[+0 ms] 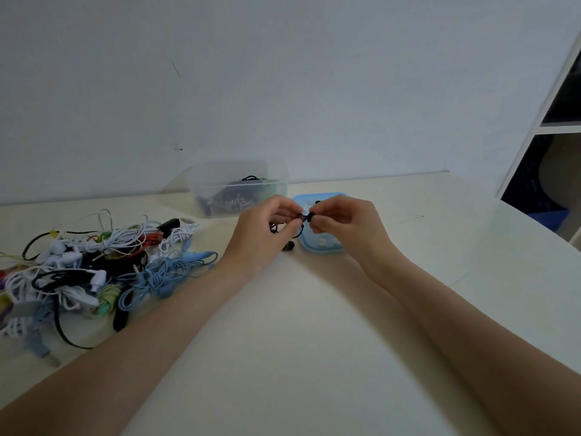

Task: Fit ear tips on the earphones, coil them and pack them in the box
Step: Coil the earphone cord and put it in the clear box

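Over the middle of the bench (314, 341), seen from the head, the left hand (267, 228) pinches a black earbud (301, 218) while the right hand (342, 225) pinches a black ear tip (309, 218) against it — fingers of both curled tight. Its thin cable (298, 235) droops limp; all of it looks feather-light, the tip soft and likely to slip, so a grip on the hard bud body seems best. A second bud (288, 246) lies beside the blue lid (317, 247). Behind, a clear box (201, 190); left, tangled earphones (94, 269). Pale smooth bench, bare wall (283, 73), shelf (556, 127) to the right.
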A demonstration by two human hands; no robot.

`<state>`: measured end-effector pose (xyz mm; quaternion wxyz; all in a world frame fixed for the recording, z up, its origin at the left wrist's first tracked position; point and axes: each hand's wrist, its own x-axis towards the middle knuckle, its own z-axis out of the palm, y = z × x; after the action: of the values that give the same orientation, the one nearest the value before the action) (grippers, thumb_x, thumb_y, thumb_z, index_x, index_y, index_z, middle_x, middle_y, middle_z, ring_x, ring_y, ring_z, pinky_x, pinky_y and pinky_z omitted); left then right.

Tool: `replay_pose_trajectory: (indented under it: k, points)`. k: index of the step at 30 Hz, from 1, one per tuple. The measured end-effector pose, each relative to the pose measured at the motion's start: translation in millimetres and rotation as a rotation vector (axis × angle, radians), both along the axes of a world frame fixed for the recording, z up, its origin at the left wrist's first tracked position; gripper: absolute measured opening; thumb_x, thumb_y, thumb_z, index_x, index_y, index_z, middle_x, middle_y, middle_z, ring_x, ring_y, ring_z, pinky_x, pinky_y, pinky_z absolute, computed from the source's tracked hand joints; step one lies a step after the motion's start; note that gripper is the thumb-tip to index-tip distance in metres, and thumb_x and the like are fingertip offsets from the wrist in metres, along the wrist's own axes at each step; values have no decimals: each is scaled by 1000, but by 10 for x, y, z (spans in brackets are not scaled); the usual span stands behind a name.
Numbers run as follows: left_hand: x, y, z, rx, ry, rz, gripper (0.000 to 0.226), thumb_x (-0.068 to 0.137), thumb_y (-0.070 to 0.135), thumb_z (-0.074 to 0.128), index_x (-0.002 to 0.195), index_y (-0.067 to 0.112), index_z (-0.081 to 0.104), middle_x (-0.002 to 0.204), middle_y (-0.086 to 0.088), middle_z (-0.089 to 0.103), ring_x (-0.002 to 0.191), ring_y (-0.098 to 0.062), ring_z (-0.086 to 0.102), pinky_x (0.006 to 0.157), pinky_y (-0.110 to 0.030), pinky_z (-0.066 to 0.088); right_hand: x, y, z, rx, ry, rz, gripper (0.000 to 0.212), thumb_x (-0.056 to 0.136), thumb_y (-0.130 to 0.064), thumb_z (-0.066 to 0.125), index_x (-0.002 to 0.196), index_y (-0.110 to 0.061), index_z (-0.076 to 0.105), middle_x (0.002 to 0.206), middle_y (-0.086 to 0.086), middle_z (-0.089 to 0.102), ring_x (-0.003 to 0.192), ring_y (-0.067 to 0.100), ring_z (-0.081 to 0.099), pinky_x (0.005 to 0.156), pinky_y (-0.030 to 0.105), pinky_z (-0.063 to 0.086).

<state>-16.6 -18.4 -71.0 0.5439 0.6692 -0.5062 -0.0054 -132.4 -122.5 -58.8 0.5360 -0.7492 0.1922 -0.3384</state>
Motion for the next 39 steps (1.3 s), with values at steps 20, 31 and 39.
replay_pose_trajectory:
  k: [20, 31, 39]
  points:
    - [-6, 27, 81, -10, 239, -124, 23, 80, -1, 66, 83, 22, 66, 80, 8, 68, 72, 2, 65, 67, -11, 49, -72, -33, 10, 403, -138, 247, 10, 84, 6, 57, 90, 6, 66, 88, 13, 70, 84, 22, 69, 84, 23, 54]
    - [20, 28, 107, -17, 304, -141, 25, 77, -5, 67, 81, 20, 67, 70, 17, 70, 72, 2, 66, 68, -9, 48, -91, -18, 18, 343, -125, 225, 13, 82, 4, 60, 92, 4, 68, 91, 13, 72, 90, 22, 69, 85, 22, 53]
    - [27, 59, 173, 32, 240, -147, 26, 74, -6, 70, 74, 19, 66, 72, 11, 70, 68, 0, 67, 67, -10, 48, -100, 40, 35, 199, -136, 161, 11, 82, 3, 62, 83, -3, 72, 77, 6, 73, 78, 16, 71, 83, 22, 54]
